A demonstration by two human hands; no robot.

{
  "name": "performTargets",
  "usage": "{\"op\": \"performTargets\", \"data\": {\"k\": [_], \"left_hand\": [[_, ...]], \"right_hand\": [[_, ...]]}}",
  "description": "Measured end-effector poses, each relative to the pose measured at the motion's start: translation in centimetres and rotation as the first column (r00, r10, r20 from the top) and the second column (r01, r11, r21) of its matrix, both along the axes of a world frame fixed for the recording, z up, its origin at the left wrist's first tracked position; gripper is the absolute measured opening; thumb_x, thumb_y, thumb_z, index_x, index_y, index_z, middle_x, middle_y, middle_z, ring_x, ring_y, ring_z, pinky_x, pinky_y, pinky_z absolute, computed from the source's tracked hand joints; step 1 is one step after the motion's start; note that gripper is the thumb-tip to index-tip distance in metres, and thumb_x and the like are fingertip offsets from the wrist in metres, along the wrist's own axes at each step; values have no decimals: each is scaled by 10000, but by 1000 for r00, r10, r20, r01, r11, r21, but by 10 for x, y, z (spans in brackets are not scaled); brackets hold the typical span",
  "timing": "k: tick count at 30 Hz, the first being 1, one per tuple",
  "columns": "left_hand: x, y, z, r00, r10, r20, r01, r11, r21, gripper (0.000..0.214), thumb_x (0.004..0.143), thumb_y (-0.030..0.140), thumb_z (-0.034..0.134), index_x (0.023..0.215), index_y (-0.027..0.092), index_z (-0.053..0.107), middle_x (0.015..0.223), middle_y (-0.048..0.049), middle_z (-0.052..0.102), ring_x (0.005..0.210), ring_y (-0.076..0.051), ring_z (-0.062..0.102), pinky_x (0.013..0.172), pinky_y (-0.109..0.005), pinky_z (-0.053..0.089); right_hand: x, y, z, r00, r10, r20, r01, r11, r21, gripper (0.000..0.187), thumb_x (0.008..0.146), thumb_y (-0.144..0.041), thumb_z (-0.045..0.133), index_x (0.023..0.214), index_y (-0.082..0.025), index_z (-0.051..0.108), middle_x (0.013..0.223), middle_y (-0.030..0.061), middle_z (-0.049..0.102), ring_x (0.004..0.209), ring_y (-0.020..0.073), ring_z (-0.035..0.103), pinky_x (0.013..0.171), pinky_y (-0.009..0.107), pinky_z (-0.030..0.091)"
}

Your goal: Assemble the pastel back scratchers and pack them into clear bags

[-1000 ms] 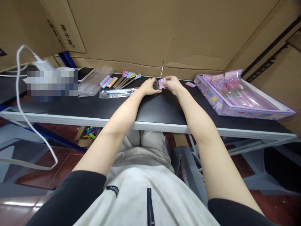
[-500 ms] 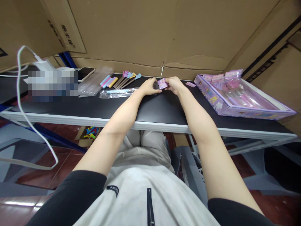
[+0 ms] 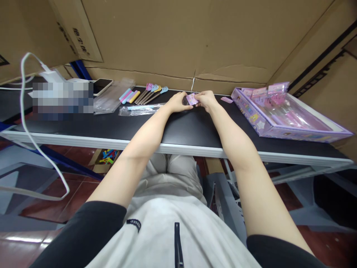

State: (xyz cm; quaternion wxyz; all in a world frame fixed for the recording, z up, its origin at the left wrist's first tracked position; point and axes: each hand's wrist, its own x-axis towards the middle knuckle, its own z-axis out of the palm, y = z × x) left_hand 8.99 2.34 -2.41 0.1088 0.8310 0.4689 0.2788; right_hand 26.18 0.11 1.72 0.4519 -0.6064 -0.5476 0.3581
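A small pink and purple printed card (image 3: 191,99) is between my two hands at the back middle of the table. My left hand (image 3: 179,102) is closed at its left side, fingers curled on the card and on what looks like clear plastic. The fingers of my right hand (image 3: 205,99) pinch the card's right edge. A clear plastic bag (image 3: 143,109) with a light blue stick inside runs left from under my left forearm. Beyond it lie several back scratchers (image 3: 152,95) with coloured claw heads and metal rods, beside several pastel handles (image 3: 129,96).
A purple display box (image 3: 267,128) with packaged pink back scratchers stands on the right. Near it lies a pink card (image 3: 227,99). Clear bags (image 3: 111,98), a phone (image 3: 102,86) and a white cable (image 3: 23,93) are on the left. Cardboard (image 3: 173,41) walls the back.
The printed card has tilted slightly between my hands, and my right fingers have shifted a little over its edge. Everything else stays in place.
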Motion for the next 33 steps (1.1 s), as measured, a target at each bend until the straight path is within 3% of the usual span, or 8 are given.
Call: {"op": "performTargets", "data": {"k": [4, 8, 11, 16, 20, 24, 28, 33], "left_hand": [[0, 0, 1, 1000, -2, -6, 2, 1000, 6, 598, 852, 439, 845, 1361, 166, 688, 1409, -191, 747, 1328, -406, 697, 1175, -514, 544], [0, 3, -2, 1000, -8, -22, 8, 1000, 19, 587, 856, 436, 845, 1349, 155, 697, 1401, -190, 747, 1320, -397, 705, 1170, -494, 543], [0, 5, -3, 1000, -7, -20, 7, 999, 34, 575, 867, 432, 834, 1350, 151, 699, 1400, -191, 752, 1313, -394, 709, 1162, -494, 548], [0, 4, -2, 999, -2, -32, 3, 999, 38, 569, 857, 448, 835, 1338, 173, 706, 1384, -181, 761, 1304, -400, 710, 1159, -511, 554], [1, 2, -1, 999, 9, -37, -8, 1000, 28, 578, 851, 439, 824, 1344, 160, 708, 1390, -191, 758, 1308, -404, 709, 1171, -512, 549], [2, 3, -2, 1000, 7, -23, -6, 999, 39, 551, 846, 430, 820, 1319, 167, 718, 1372, -190, 770, 1311, -410, 708, 1186, -529, 544], [1, 2, -2, 1000, -3, -3, 3, 999, 48, 549, 852, 417, 816, 1330, 168, 715, 1407, -187, 769, 1354, -404, 700, 1215, -516, 531], [1, -3, 1, 1000, 0, 10, -1, 999, 32, 531, 878, 394, 810, 1341, 152, 712, 1421, -206, 758, 1384, -407, 689, 1232, -511, 517]], "right_hand": [[-4, -3, 0, 1000, 0, -7, 0, 1000, 7, 198, 945, -51, 800, 879, -174, 660, 707, 8, 635, 625, 113, 577, 642, 239, 607], [-4, -8, 5, 999, 39, -27, -40, 998, -53, 243, 995, -37, 726, 830, -178, 616, 663, 0, 607, 609, 92, 545, 593, 183, 529], [-1, -11, 8, 996, 78, -44, -81, 994, -67, 230, 1005, -45, 702, 835, -179, 624, 661, 3, 610, 601, 99, 540, 603, 201, 535], [2, -12, 9, 995, 99, 6, -98, 994, -54, 268, 964, -20, 680, 753, -174, 618, 671, 30, 625, 617, 116, 563, 698, 263, 584], [1, -7, 3, 994, 58, 98, -62, 997, 37, 288, 849, 6, 742, 726, -202, 583, 668, 15, 601, 656, 149, 597, 765, 321, 624], [0, -3, -1, 950, 31, 310, -95, 976, 195, 231, 781, -12, 733, 786, -220, 635, 760, 46, 649, 890, 248, 691, 967, 427, 645], [-4, -7, 0, 872, 27, 489, -173, 951, 256, 236, 783, -19, 716, 766, -233, 617, 902, 88, 709, 1089, 298, 695, 1161, 487, 559], [-12, -15, 2, 893, 64, 444, -187, 953, 237, 223, 858, -105, 755, 755, -233, 605, 938, 100, 724, 1100, 296, 684, 1166, 470, 535]]}}
